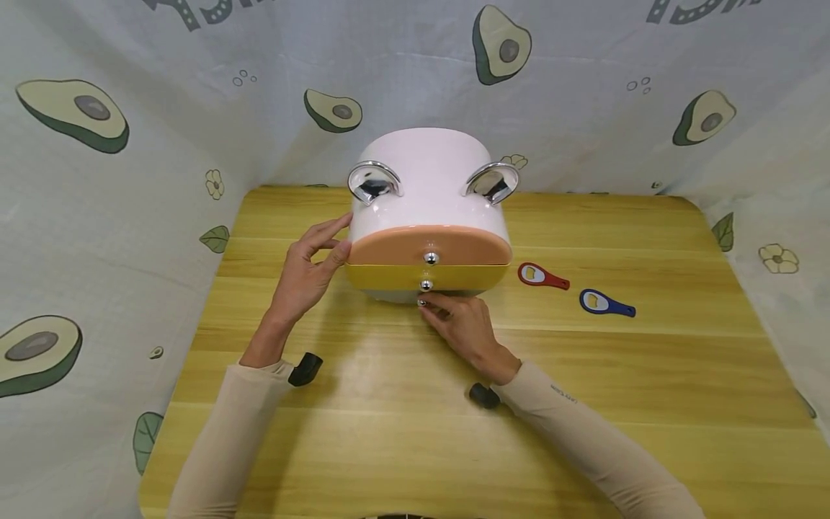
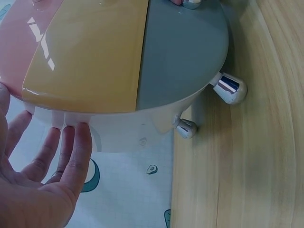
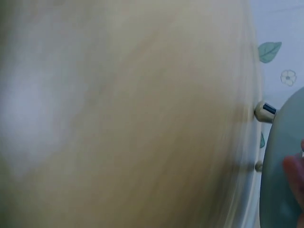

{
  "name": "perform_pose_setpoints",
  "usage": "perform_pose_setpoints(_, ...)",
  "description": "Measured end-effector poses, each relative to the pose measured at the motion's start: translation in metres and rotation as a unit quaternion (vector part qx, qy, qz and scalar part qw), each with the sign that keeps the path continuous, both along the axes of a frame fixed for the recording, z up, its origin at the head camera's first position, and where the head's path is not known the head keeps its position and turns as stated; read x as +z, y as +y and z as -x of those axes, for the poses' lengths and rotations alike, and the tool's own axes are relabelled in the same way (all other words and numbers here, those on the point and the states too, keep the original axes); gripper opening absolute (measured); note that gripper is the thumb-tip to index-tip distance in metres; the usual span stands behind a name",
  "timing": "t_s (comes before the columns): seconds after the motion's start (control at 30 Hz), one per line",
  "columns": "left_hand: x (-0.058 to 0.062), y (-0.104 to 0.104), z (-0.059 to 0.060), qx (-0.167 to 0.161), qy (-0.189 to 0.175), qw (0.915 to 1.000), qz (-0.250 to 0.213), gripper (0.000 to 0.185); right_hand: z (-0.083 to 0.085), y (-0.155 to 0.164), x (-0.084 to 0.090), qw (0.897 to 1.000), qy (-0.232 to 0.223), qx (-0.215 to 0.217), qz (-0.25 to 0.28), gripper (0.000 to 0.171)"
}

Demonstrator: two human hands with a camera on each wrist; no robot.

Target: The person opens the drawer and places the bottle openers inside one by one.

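Bracing drawer box [image 1: 428,209]: left hand [image 1: 305,274] flat, open | right hand [image 1: 460,324] pinching bottom knob [image 1: 423,301] | openers [image 1: 543,276] beside

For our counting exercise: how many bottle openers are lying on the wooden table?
2. The red bottle opener lies just right of the drawer box; the blue bottle opener lies farther right. Others may be hidden behind the box.

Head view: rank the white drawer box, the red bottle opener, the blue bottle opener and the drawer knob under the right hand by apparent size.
1. White drawer box, by far the largest.
2. Red bottle opener and blue bottle opener: they look alike in size, so no ranking between them.
3. Drawer knob at the right hand, smallest.
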State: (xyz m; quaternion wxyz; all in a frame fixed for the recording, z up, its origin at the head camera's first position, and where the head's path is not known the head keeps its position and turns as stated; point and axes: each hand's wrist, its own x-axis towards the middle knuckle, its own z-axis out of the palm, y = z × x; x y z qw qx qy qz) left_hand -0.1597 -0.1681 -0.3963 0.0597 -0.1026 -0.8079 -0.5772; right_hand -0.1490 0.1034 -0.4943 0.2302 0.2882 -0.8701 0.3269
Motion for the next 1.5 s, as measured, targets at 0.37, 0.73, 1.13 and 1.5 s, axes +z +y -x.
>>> perform_pose_setpoints(0.37, -0.001, -0.003, 0.0, -0.05, -0.019, 0.9974, -0.048, 0.073, 0.002, 0.001, 0.002, 0.999, -0.004, 0.032, 0.028, 0.011)
perform_pose_setpoints(0.73, -0.002, -0.001, 0.0, -0.046, -0.006, 0.9982, -0.038, 0.074, -0.003, 0.005, 0.002, 0.998, -0.019, 0.046, 0.034, 0.012)
perform_pose_setpoints(1.13, -0.001, -0.002, -0.002, -0.031, -0.017, 0.9991, -0.023, 0.061, -0.023, 0.007, 0.006, 0.998, -0.027, 0.047, 0.008, 0.015)
perform_pose_setpoints(1.5, 0.002, 0.0, -0.003, -0.007, -0.008, 0.9999, 0.013, 0.045, -0.039, 0.008, 0.009, 0.998, -0.031, 0.053, 0.008, 0.015)
